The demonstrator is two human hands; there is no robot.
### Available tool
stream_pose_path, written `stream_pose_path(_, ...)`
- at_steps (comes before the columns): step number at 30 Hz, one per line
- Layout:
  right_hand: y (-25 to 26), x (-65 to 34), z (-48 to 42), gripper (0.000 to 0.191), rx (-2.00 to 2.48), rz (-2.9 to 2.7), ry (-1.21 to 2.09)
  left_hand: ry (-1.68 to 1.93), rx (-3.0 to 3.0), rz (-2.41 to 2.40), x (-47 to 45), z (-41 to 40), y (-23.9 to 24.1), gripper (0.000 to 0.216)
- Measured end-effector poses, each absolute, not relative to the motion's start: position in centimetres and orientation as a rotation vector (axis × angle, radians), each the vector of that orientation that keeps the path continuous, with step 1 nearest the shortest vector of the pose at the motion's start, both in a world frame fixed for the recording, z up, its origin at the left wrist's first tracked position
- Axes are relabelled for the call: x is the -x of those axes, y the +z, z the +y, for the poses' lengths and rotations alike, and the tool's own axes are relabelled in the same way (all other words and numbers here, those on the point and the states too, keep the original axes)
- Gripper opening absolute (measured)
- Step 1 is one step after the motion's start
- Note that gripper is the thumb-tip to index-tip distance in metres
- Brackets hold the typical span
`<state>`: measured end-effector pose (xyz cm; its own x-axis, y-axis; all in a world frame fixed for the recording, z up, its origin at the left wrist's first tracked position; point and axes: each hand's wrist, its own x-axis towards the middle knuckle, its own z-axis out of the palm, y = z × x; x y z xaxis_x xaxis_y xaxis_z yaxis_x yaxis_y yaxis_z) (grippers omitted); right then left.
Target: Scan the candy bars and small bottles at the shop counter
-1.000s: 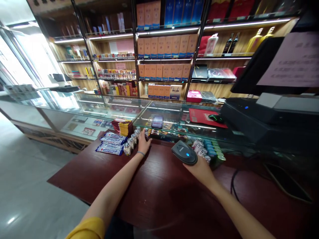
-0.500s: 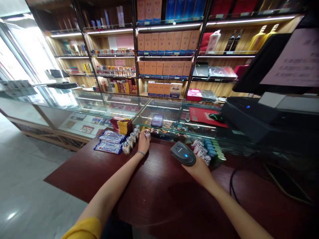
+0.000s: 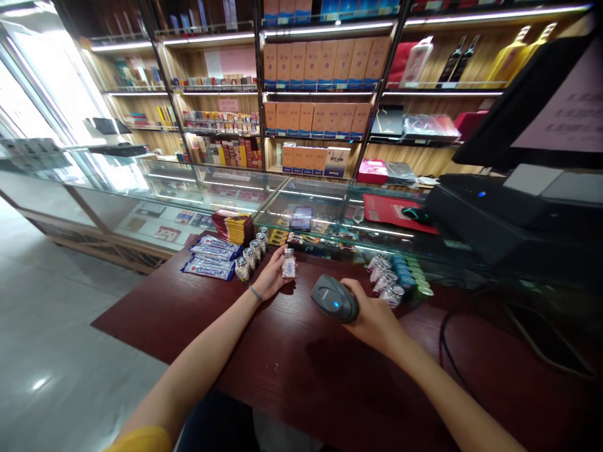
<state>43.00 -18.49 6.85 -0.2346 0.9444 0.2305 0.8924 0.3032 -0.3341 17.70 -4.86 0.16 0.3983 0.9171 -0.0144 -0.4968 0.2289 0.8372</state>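
My left hand (image 3: 272, 276) holds a small clear bottle (image 3: 289, 265) with a silver cap, upright just above the brown counter, its label side turned toward the right. My right hand (image 3: 372, 314) is wrapped round a black barcode scanner (image 3: 333, 297) showing a blue light. The scanner's head points left, toward the bottle, with a gap between them. Left of my left hand stands a row of similar silver-capped bottles (image 3: 254, 250). Pale pink bottles (image 3: 385, 280) lie tilted behind my right hand.
Blue-and-white wrapped packets (image 3: 211, 258) and red-and-yellow packs (image 3: 234, 226) occupy the counter's left end. Teal and green tubes (image 3: 411, 276) sit at the right. A cable (image 3: 445, 342) and a dark phone-like slab (image 3: 549, 339) lie further right. A glass display case (image 3: 325, 194) borders the back.
My left hand has drawn the bottle nearer and turned it so its side shows. My right hand has swung the scanner slightly left toward it. The camera view has shifted a little.
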Motion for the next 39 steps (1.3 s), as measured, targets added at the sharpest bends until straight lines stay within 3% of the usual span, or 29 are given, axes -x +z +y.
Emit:
stream_pose_path(6, 7.3, -42.9, -18.6, 0.025, 1.676, -2.299, 0.233, 1.052, -0.9, 0.613, -18.2, -4.5, 0.1, 0.052)
stream_pose_path(15, 8.3, -43.5, -18.5, 0.036, 1.731, -2.17, 0.295, 1.004, -0.865, 0.459, -17.7, -5.6, 0.7, 0.068)
stream_pose_path(21, 10.2, -45.6, -18.2, 0.039, 1.728, -2.031, 0.229, 1.009, -0.814, 0.407, -18.2, -5.5, 0.7, 0.055)
stream_pose_path(24, 11.3, -47.2, -18.2, 0.042, 1.724, -1.939, 0.159, 1.04, -0.811, 0.425, -18.8, -5.4, 1.0, 0.059)
stream_pose_path(27, 12.4, -48.8, -18.3, 0.049, 1.726, -1.824, 0.171, 1.053, -0.94, 0.528, -19.8, -5.9, 1.5, 0.062)
stream_pose_path(31, 13.6, -51.1, -18.5, 0.041, 1.745, -1.76, 0.114, 1.067, -1.194, 0.624, -22.7, -7.6, 1.9, 0.056)
stream_pose_path(39, 15.4, -54.8, -19.7, 0.051, 1.706, -1.661, 0.048, 1.036, -1.739, 0.656, -31.8, -12.4, 1.3, 0.042)
